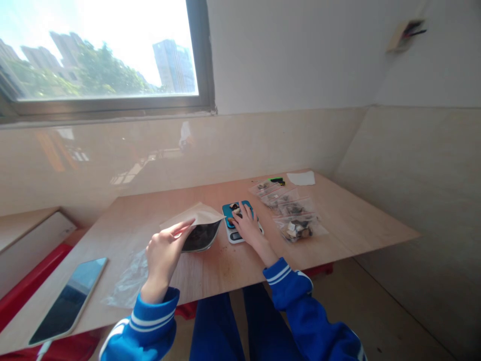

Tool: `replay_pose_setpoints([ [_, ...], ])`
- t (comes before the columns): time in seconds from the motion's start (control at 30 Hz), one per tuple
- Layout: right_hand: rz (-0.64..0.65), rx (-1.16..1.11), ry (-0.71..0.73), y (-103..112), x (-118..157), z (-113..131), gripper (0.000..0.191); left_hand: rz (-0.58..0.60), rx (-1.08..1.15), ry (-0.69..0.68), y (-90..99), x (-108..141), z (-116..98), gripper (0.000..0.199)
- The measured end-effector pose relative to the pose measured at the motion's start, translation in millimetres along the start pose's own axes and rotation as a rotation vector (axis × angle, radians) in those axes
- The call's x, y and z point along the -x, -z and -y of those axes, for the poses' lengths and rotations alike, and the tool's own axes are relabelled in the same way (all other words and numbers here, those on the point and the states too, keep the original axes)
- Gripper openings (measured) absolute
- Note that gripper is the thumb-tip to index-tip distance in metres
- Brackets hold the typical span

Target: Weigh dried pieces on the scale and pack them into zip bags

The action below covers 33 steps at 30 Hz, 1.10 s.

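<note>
My left hand (165, 253) pinches the upper edge of a brown paper pouch (201, 213), whose mouth gapes toward me and shows a dark inside. To its right is a small digital scale (236, 235) with a blue platform and a white body. Several brown and whitish dried pieces (233, 206) lie on the platform. Over the scale's right side rests my right hand (248, 223), fingers apart and reaching among the pieces. Part of the platform is hidden under it.
Several clear zip bags (298, 228) of dark dried pieces lie right of the scale. Behind them are a green-and-black cutter (277, 181) and white paper (301, 178). At left lie clear plastic bags (130, 281) and a phone (69, 301) with a cable. Crumbs dot the wooden table (349, 225).
</note>
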State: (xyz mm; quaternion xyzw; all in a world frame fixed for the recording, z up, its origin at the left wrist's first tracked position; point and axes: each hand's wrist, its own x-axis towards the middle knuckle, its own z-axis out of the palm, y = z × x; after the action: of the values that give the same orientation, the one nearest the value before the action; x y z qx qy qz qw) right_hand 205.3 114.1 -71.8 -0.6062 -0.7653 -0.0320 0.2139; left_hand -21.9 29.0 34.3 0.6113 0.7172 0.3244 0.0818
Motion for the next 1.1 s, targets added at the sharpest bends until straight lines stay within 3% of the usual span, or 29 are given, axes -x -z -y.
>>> replay_pose_setpoints([
  [0.17,-0.120,-0.199,-0.019,14.0,5.7,8.2,0.036,0.000,-0.006,0.012,0.0,1.0,-2.8,0.026],
  [0.27,-0.237,-0.502,0.128,36.0,10.9,25.6,0.030,-0.008,0.003,0.021,0.1,1.4,-4.9,0.026],
  [0.37,-0.226,-0.694,0.285,61.3,16.5,46.9,0.035,-0.032,0.012,0.043,0.2,0.9,-5.2,0.026],
  [0.5,-0.350,-0.699,0.200,87.6,26.0,68.0,0.040,-0.038,0.023,0.044,0.6,0.2,-3.5,0.027],
  [0.57,-0.275,-0.703,0.276,92.8,31.1,76.8,0.038,-0.024,0.013,0.040,0.6,0.5,-3.7,0.027],
  [0.67,0.003,-0.628,0.522,88.7,33.5,92.2,0.034,-0.008,-0.033,0.029,-0.5,1.9,-5.9,0.028],
  [0.73,0.107,-0.527,0.583,82.2,29.6,102.8,0.031,0.006,-0.076,0.021,-2.1,3.7,-7.2,0.029],
  [0.97,0.363,-0.376,0.423,77.0,9.1,118.8,0.027,-0.025,-0.155,0.011,-3.8,10.0,-4.4,0.029],
  [1.1,0.351,-0.326,0.313,65.3,7.7,122.7,0.034,-0.026,-0.146,0.010,-2.9,12.3,-6.1,0.028],
])
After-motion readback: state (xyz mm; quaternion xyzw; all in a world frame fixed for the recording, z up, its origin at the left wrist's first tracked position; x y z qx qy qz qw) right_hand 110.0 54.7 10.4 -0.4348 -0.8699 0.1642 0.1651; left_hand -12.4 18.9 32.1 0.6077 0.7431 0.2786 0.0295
